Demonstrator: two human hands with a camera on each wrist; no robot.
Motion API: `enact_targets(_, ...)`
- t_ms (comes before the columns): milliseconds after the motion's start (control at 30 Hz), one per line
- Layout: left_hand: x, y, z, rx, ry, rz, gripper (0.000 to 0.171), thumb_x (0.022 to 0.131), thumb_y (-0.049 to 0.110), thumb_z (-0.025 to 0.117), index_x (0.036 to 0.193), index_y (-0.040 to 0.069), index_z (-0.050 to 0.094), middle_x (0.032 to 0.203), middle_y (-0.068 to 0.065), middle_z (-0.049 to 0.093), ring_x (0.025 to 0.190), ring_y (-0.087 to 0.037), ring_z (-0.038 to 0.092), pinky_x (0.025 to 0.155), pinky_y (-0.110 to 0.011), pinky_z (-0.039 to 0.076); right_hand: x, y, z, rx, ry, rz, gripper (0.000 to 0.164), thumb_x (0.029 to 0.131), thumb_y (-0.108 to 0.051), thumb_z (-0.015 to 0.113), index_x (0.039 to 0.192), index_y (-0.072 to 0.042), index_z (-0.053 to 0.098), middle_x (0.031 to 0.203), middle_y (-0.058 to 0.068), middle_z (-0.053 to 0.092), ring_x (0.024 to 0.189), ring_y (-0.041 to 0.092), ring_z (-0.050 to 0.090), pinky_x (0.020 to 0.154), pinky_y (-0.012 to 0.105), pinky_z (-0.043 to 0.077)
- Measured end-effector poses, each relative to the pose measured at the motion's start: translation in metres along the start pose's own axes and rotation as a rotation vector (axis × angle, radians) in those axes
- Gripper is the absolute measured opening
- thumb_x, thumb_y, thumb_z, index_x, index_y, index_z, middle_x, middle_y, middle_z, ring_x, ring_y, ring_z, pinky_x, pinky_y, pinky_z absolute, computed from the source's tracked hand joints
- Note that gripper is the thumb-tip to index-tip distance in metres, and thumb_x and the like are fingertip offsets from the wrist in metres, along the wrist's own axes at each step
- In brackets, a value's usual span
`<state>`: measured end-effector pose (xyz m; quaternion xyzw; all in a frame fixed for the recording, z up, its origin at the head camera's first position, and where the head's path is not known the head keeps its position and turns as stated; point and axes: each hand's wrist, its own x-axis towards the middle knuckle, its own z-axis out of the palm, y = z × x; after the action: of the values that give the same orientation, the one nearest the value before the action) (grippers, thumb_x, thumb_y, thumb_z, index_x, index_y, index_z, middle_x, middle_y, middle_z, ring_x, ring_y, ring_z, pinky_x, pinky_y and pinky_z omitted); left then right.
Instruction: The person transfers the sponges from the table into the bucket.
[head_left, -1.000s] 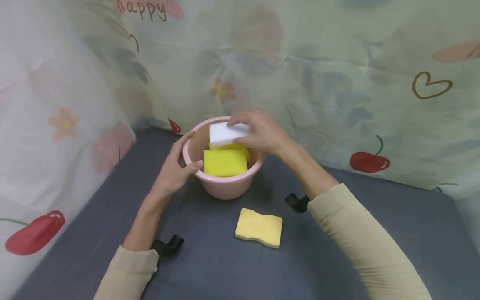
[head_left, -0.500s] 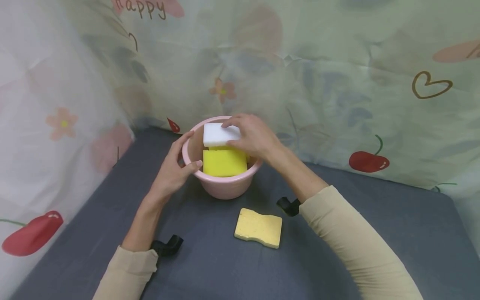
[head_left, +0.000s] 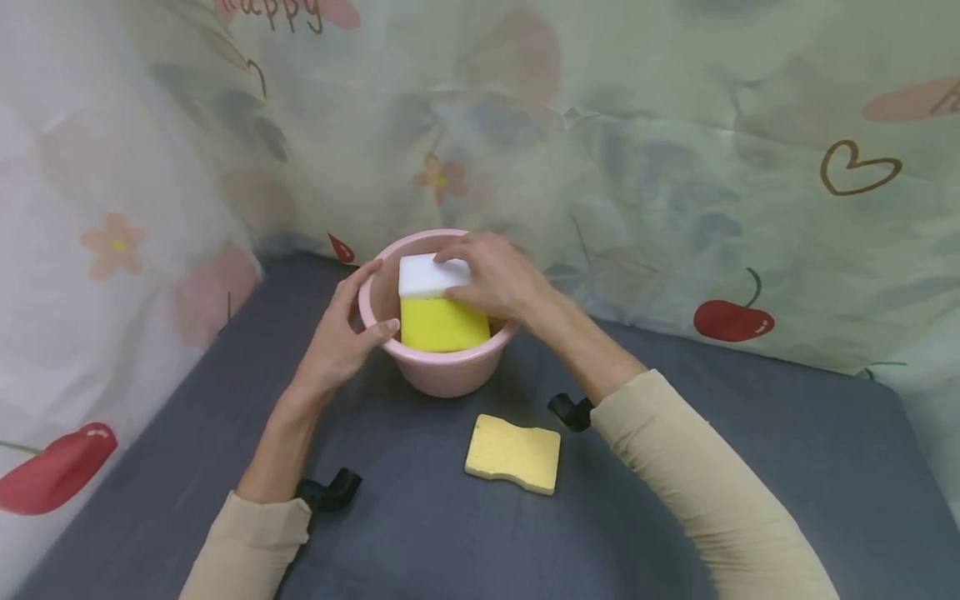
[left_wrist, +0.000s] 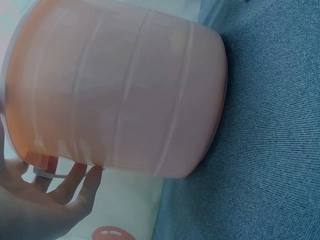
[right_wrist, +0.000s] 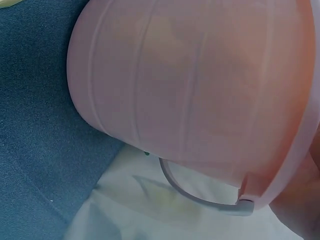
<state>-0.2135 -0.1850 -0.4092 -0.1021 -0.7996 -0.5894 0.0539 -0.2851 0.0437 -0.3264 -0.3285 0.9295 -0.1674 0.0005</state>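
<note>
A pink bucket (head_left: 442, 371) stands on the dark grey table near the back curtain. My left hand (head_left: 358, 323) holds its left rim, thumb hooked over the edge; in the left wrist view its fingers (left_wrist: 75, 192) lie against the bucket wall (left_wrist: 120, 95). My right hand (head_left: 468, 275) pinches a white sponge (head_left: 422, 273) over the bucket's mouth, resting on a bright yellow sponge (head_left: 441, 325) that stands inside. The right wrist view shows only the bucket wall (right_wrist: 190, 85) and its wire handle (right_wrist: 200, 195).
A pale yellow wavy-edged sponge (head_left: 513, 454) lies on the table in front of the bucket. A printed curtain (head_left: 675, 167) closes off the back and left. Black wrist mounts (head_left: 330, 492) sit at both sleeves. Grey tabletop (head_left: 750, 400) stretches to the right.
My right hand has carried the white sponge left and slightly down over the yellow sponge in the bucket. The left hand has stayed on the rim.
</note>
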Motion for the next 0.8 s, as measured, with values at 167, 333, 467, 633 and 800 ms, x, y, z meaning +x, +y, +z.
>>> enact_targets(167, 0.000, 0.001, 0.001, -0.007, 0.001, -0.001, 0.078, 0.090, 0.016, 0.070, 0.156, 0.028, 0.032, 0.152, -0.007, 0.030, 0.134, -0.026, 0.036, 0.105, -0.050, 0.041, 0.000, 0.003, -0.001, 0.036, 0.005, -0.047, 0.042, 0.091, -0.025, 0.068, 0.132, -0.018, 0.066, 0.133, 0.000, 0.062, 0.123, 0.022, 0.052, 0.105, 0.040, 0.038)
enact_targets(333, 0.001, 0.002, 0.001, -0.011, 0.006, 0.004, 0.077, 0.089, 0.015, 0.070, 0.155, 0.026, 0.032, 0.153, -0.008, 0.029, 0.135, -0.026, 0.036, 0.105, -0.050, 0.041, -0.003, 0.005, -0.002, 0.065, 0.007, -0.079, 0.041, 0.090, -0.021, 0.068, 0.130, -0.015, 0.067, 0.128, -0.001, 0.065, 0.120, 0.020, 0.055, 0.102, 0.037, 0.040)
enact_targets(467, 0.001, 0.001, 0.001, -0.009, 0.011, 0.006, 0.077, 0.089, 0.015, 0.070, 0.155, 0.027, 0.032, 0.154, -0.008, 0.029, 0.136, -0.027, 0.035, 0.106, -0.050, 0.040, -0.007, 0.005, -0.003, 0.083, 0.012, -0.068, 0.039, 0.089, -0.020, 0.068, 0.128, -0.014, 0.068, 0.126, -0.001, 0.066, 0.118, 0.021, 0.055, 0.102, 0.036, 0.041)
enact_targets(633, 0.000, 0.001, 0.001, 0.003, 0.008, 0.004, 0.078, 0.089, 0.017, 0.071, 0.156, 0.027, 0.032, 0.154, -0.007, 0.028, 0.135, -0.027, 0.036, 0.106, -0.049, 0.040, -0.018, 0.006, -0.007, 0.107, 0.012, -0.071, 0.040, 0.087, -0.018, 0.067, 0.127, -0.014, 0.068, 0.123, -0.002, 0.067, 0.110, 0.019, 0.056, 0.093, 0.034, 0.044)
enact_targets(800, 0.000, 0.000, 0.001, 0.005, 0.010, 0.008, 0.078, 0.090, 0.016, 0.071, 0.155, 0.028, 0.032, 0.153, -0.007, 0.030, 0.134, -0.026, 0.037, 0.104, -0.049, 0.042, -0.035, 0.008, -0.015, 0.105, 0.017, -0.099, 0.041, 0.088, -0.019, 0.068, 0.128, -0.012, 0.067, 0.115, 0.001, 0.068, 0.098, 0.021, 0.057, 0.088, 0.036, 0.045)
